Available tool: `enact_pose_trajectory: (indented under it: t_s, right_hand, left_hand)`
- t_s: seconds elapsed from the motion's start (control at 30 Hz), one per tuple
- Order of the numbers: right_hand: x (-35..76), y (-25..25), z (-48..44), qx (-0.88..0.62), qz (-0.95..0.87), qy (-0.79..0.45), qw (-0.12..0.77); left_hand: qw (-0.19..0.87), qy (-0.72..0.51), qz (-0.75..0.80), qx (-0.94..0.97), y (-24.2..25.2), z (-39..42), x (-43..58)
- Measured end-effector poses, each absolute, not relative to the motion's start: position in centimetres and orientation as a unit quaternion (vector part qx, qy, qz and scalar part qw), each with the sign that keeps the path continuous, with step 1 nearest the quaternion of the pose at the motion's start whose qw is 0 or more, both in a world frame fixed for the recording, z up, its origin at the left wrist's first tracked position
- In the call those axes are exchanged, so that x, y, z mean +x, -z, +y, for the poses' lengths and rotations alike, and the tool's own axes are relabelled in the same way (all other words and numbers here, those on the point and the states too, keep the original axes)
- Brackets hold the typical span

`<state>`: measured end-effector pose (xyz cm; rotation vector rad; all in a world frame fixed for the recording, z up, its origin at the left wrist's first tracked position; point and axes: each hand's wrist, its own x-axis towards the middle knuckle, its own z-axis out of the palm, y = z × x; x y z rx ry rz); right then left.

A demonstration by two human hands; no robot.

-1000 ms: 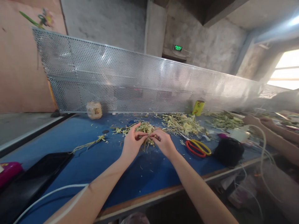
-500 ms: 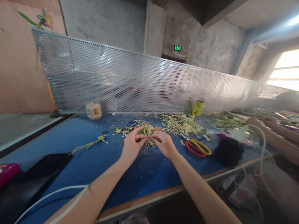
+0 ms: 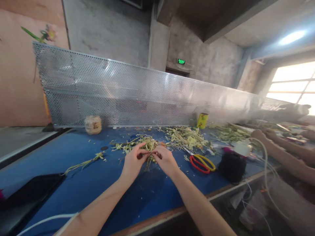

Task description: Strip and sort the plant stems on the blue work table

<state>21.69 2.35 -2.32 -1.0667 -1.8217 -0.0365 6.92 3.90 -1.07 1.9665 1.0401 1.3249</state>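
My left hand [image 3: 133, 162] and my right hand [image 3: 165, 159] meet over the blue table [image 3: 98, 183], fingertips together on a small bundle of pale green-yellow plant strips [image 3: 149, 151]. Both hands pinch this bundle just above the tabletop. The bundle is the near edge of a loose heap of the same strips [image 3: 145, 144]. A bigger heap of strips [image 3: 187, 137] lies just behind my right hand.
Red-and-yellow scissors [image 3: 202, 162] and a black yarn ball [image 3: 231, 167] lie right of my hands. A yellow can [image 3: 202, 120] and a jar [image 3: 93, 124] stand by the perforated metal screen [image 3: 147, 95]. A black tray [image 3: 27, 193] sits left. Another person's arms [image 3: 283, 154] work at right.
The camera has tilted up and drifted slightly, so everything sits lower and to the left in view. My hands stay together on the bundle, with small finger movements.
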Motion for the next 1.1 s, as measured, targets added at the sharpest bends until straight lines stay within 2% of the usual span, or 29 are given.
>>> enact_pose_trajectory:
  t_s: [0.27,0.5,0.77,1.1]
  right_hand:
    - [21.5,1.7,1.4,-0.507,-0.739,0.016,0.444]
    - [21.3,2.1,1.8,-0.52,-0.765,0.011,0.38]
    - [21.4,1.7,1.8,-0.519,-0.756,0.036,0.398]
    - [21.9,1.9,2.0,-0.537,-0.763,0.081,0.351]
  left_hand:
    - [0.273,-0.529,0.385,0.705,0.5,4.0,6.6]
    - [0.346,-0.56,0.356,0.663,0.5,4.0,6.9]
    - [0.396,-0.559,0.328,0.651,0.3,3.7,7.0]
    - [0.409,-0.583,0.296,0.636,0.0,3.5,7.5]
